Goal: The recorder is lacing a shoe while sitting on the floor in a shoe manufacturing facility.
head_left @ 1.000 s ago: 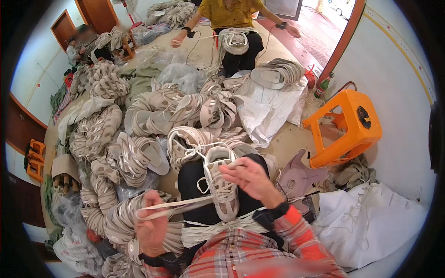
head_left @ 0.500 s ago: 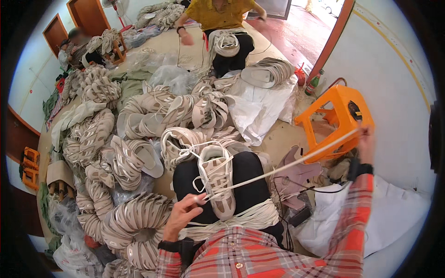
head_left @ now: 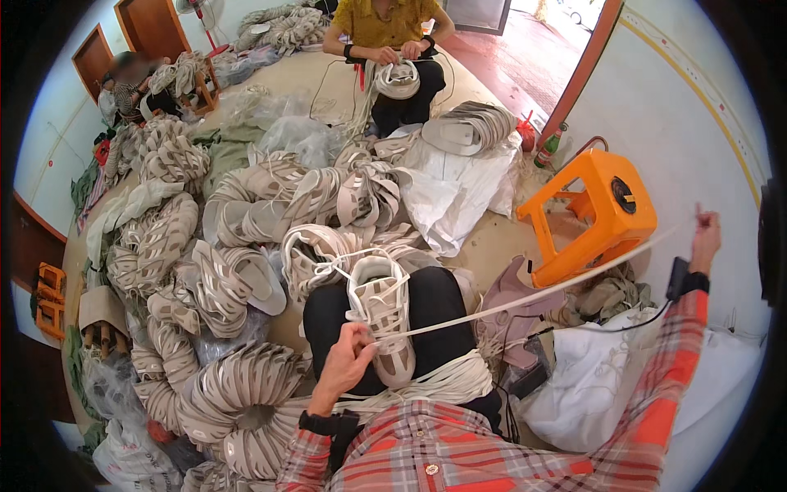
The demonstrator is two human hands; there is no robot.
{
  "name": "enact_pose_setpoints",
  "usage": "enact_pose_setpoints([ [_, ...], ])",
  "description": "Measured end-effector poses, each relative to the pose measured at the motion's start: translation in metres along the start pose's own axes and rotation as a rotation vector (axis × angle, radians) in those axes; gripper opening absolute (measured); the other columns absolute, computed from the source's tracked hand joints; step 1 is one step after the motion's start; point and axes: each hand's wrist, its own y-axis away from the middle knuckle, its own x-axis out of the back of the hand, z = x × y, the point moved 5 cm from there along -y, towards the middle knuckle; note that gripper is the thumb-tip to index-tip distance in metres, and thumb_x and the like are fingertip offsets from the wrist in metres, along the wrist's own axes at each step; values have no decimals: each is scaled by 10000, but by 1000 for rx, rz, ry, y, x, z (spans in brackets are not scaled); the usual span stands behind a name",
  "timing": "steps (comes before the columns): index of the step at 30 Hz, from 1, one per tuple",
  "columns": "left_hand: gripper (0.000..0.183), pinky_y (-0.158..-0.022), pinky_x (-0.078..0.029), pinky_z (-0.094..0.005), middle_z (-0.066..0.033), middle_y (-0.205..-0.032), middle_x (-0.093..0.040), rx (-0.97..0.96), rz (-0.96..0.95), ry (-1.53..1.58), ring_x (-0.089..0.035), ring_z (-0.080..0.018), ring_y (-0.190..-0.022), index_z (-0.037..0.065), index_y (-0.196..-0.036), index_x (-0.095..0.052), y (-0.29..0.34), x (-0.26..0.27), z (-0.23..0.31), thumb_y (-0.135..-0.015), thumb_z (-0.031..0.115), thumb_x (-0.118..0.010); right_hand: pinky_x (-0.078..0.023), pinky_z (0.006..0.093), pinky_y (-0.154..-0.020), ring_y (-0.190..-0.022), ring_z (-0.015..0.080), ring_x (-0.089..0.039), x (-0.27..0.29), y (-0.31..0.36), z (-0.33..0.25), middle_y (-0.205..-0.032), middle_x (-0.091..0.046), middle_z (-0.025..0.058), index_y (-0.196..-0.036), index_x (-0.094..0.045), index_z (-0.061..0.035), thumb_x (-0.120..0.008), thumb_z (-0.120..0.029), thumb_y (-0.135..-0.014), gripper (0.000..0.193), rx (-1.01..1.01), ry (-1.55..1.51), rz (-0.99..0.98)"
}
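Observation:
A beige and white sneaker upper [head_left: 384,307] lies across my dark-trousered thighs, its toe toward me. My left hand [head_left: 348,361] is closed at its left side, thumb and finger pinching the shoelace by the lower eyelets. From there the white shoelace [head_left: 525,295] stretches far up to the right with a slight curve. My right hand [head_left: 705,236] is held out at the far right with fingers curled at the lace's far end, which blurs just short of the fingers. A bundle of loose white laces [head_left: 447,379] lies over my lap below the toe.
Stacked shoe uppers [head_left: 238,398] crowd the floor to the left and ahead. An orange stool [head_left: 619,193] stands at the right by the wall, near a white sheet [head_left: 574,394]. Opposite sits a person in a yellow shirt [head_left: 373,25], both hands on another upper [head_left: 398,79].
My right hand has swung outward to the right, with more lace drawn out. My left hand has closed in against the upper's side. The person opposite has brought both hands onto their upper.

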Motion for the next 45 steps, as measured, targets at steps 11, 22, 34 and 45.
enact_pose_setpoints([
  [11, 240, -533, -476, -376, -149, -725, -625, -118, 148, -535, -626, -301, -633, 91, -1050, -529, 8, -17, 0, -819, 113, -592, -488, 351, -678, -782, 205, -602, -334, 390, 39, -827, -631, 104, -948, -643, -25, -574, -62, -804, 164, -325, 410, -808],
  [22, 355, -502, -447, -498, -205, -559, -575, -57, 50, -686, -592, -399, -560, 105, -1184, -412, -6, -45, 13, -861, 187, -533, -315, 355, -662, -740, 235, -456, -447, 523, -47, -692, -493, 50, -681, -563, -107, -594, -110, -601, 85, 336, 543, -1208],
  [34, 365, -631, -474, -315, -209, -770, -618, 183, -362, -302, -639, -269, -636, 46, -1260, -467, -33, -24, 10, -906, 101, -400, -351, 363, -680, -760, 262, -517, -459, 533, -48, -705, -596, 96, -704, -576, -70, -591, -90, -618, 89, 263, 605, -1306],
  [45, 197, -611, -498, -418, -159, -695, -636, -94, -273, -853, -639, -323, -685, 38, -936, -569, -59, -37, 11, -837, 196, -506, -349, 365, -671, -741, 259, -506, -458, 539, -51, -683, -567, 101, -740, -551, -48, -602, -75, -599, 153, 259, 639, -1262],
])
